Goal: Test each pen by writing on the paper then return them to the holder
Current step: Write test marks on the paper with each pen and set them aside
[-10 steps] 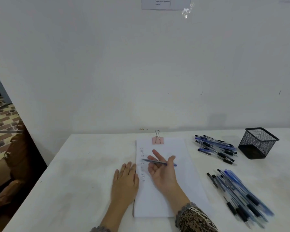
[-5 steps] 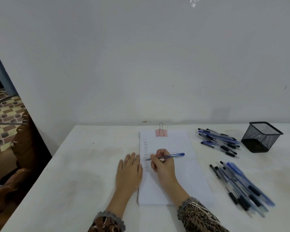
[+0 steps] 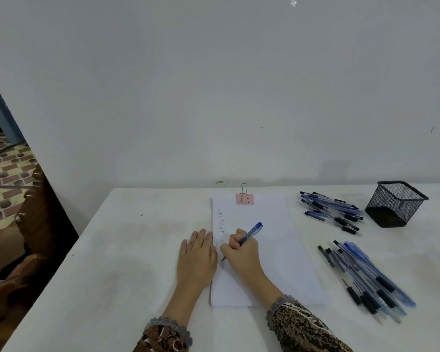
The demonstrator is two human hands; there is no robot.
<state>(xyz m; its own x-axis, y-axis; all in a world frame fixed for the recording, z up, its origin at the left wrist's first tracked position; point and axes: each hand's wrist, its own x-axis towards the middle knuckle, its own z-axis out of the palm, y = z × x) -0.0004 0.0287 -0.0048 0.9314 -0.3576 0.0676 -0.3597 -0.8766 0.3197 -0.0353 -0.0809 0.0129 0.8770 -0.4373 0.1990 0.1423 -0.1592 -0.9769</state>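
Both of your hands were at the paper (image 3: 272, 250), which lay lengthwise on the white table (image 3: 125, 250) with a pink binder clip (image 3: 245, 199) at its far edge. Your left hand (image 3: 197, 252) rested flat, palm down, fingers straight and close together, on the table against the sheet's left edge. Your right hand (image 3: 241, 252) was curled round a blue pen (image 3: 249, 233), pinching it low on the barrel; the tip touched the paper near the left margin and the blue end pointed up and away to the right. A column of small written marks (image 3: 221, 226) ran down the margin, ending just beyond your knuckles. To the right of the sheet, one pile of pens (image 3: 333, 210) lay far from you, just beside the black mesh holder (image 3: 396, 204), which stood tilted near the wall. A second pile of pens (image 3: 366, 278) lay nearer you, well apart from the holder. You wore patterned sleeves (image 3: 305, 326). Carved wooden furniture (image 3: 36, 224) stood off the table's left side.
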